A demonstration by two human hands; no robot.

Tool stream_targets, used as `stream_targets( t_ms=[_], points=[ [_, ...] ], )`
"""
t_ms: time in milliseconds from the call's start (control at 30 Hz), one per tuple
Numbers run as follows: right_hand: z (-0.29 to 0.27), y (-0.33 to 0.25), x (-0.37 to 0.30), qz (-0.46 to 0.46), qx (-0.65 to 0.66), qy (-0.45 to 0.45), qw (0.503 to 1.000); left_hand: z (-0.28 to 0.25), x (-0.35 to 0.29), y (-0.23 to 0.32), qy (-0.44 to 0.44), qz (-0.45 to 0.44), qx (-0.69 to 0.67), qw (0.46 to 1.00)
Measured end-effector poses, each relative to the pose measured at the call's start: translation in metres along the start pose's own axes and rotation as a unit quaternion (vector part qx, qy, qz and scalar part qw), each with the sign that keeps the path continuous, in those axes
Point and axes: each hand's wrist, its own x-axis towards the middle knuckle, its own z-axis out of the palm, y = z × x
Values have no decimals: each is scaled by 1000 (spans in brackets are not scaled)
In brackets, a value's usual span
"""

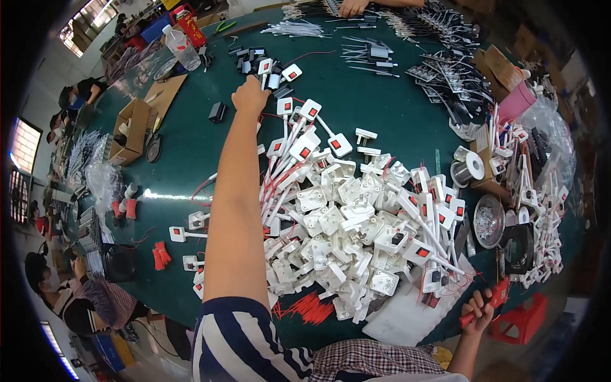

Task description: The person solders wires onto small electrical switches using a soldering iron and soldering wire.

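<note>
My left hand [250, 95] reaches far across the table, its fingers closed at a white plug housing with a red rocker switch [265, 66] on a short white stem. Its fingertips are partly hidden. Small black and silver blocks [254, 53] lie just beyond it, and another white switch housing [292, 72] is to its right. My right hand [477, 311] is low at the table's right edge, fingers wrapped round a red-handled tool [500, 294]; the tool's working end is not clear. Between my arms spreads a large heap of white plug shells [344, 213], many with red switches and wires.
Right of the heap are a solder wire spool [471, 167], a metal bowl of small parts [489, 219] and a pink cup [514, 102]. Cut red wires [307, 309] lie near me. An open cardboard box [130, 130] stands left. A co-worker's hand [353, 7] is at the far edge.
</note>
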Motion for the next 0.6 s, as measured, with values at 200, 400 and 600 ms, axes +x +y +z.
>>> stream_targets(
  t_ms=[200, 400, 600],
  points=[
    [0, 0, 0, -2, 3, 0, 1000, -24, -2, 18, 89, 60, 43, 993],
    [1, 0, 1, 6, 12, -14, 1000, -78, -18, 40, 220, 124, 85, 964],
    [3, 1, 2, 10, 9, -17, 1000, -102, -22, 52, 72, 38, 45, 996]
  ],
)
